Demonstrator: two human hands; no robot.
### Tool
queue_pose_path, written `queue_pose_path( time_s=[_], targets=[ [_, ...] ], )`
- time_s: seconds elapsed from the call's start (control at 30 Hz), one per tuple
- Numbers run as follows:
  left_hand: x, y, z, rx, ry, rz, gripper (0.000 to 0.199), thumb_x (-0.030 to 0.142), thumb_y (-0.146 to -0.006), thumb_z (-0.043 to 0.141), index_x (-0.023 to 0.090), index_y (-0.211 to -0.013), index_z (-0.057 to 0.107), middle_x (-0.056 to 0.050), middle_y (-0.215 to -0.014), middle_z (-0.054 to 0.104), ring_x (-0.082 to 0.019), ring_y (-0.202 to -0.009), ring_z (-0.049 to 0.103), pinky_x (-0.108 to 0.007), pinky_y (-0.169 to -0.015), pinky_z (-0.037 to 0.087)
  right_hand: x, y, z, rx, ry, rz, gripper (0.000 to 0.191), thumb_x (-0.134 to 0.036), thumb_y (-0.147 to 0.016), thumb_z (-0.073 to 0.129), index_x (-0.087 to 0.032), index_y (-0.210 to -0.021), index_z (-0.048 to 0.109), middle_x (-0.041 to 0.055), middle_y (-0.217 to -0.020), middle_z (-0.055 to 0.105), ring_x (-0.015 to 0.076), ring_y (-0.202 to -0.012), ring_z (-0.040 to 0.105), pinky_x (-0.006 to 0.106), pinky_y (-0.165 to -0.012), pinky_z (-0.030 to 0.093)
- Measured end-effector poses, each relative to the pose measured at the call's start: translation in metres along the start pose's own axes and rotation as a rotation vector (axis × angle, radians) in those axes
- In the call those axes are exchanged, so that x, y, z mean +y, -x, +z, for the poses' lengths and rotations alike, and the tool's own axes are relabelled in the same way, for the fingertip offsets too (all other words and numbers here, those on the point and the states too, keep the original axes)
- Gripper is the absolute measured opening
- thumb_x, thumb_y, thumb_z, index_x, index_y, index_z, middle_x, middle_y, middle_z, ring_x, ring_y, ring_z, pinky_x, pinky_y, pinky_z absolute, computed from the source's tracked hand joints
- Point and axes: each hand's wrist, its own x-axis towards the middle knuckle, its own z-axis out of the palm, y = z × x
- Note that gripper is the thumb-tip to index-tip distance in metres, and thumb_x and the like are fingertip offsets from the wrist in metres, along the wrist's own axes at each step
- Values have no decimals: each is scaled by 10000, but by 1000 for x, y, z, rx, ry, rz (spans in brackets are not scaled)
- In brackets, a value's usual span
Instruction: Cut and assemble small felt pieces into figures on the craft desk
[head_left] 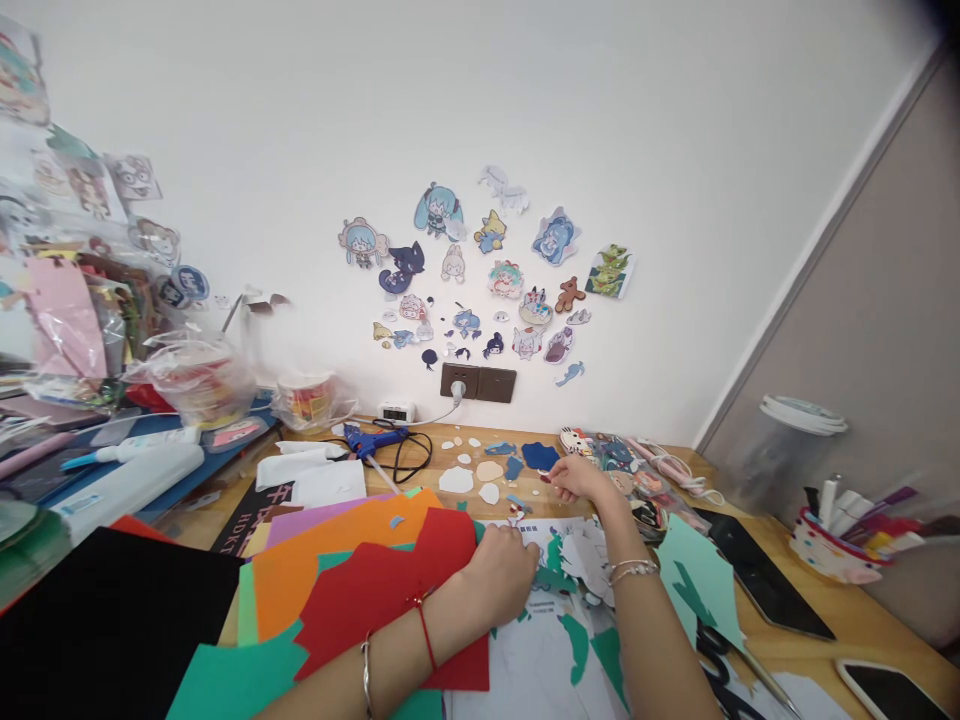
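Note:
My left hand (499, 575) is curled closed above the white printed sheet (517, 660) and the right edge of the red paper (390, 600). Its fingertips are turned away, so what they hold, if anything, is hidden. My right hand (579, 480) reaches farther back, its fingertips pinched at a small dark red paper piece (545, 478). Around it on the wooden table lie cut paper shapes: a dark blue piece (540, 457), a cream piece (490, 471) and several white pieces (456, 480). Green scraps (576, 645) are scattered over the printed sheet.
Black-handled scissors (716, 665) lie by mint paper (701, 570) at right, near a dark tablet (765, 575) and a phone (896, 690). A blue glue gun (371, 438) sits at the back. Orange paper (330, 560) and black paper (112, 620) spread leftward.

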Motion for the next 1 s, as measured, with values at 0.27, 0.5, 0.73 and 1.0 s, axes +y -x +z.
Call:
queue_pose_path(
  time_s=[0.27, 0.5, 0.73, 1.0],
  targets=[
    [0, 0, 0, 12, 4, -3, 239, 291, -848, 505, 124, -1018, 528, -61, -950, 572, -179, -847, 566, -355, -710, 489, 5, -4, 1, 30, 149, -27, 219, -307, -866, 485, -133, -977, 558, 40, -935, 588, 142, -777, 579, 316, -674, 498],
    [1, -2, 2, 11, 4, -4, 245, 298, -846, 508, 126, -1019, 527, -61, -952, 570, -180, -848, 564, -357, -710, 487, 6, -1, 3, 33, 169, -43, 222, -291, -864, 492, -136, -1014, 541, 41, -940, 583, 139, -769, 579, 311, -661, 501],
    [1, -1, 0, 0, 8, -3, 246, 301, -847, 504, 127, -1019, 526, -60, -951, 569, -180, -847, 563, -357, -712, 484, 2, 0, 1, 36, 161, -52, 207, -279, -859, 503, -127, -992, 549, 32, -906, 590, 127, -731, 582, 291, -631, 504],
    [1, 0, -1, 9, 13, -5, 239, 299, -847, 504, 125, -1010, 528, -61, -949, 568, -179, -845, 561, -355, -712, 482, -4, 5, -3, 27, 123, -80, 176, -268, -846, 523, -125, -931, 580, 39, -946, 600, 151, -815, 583, 325, -705, 496]
  ],
)
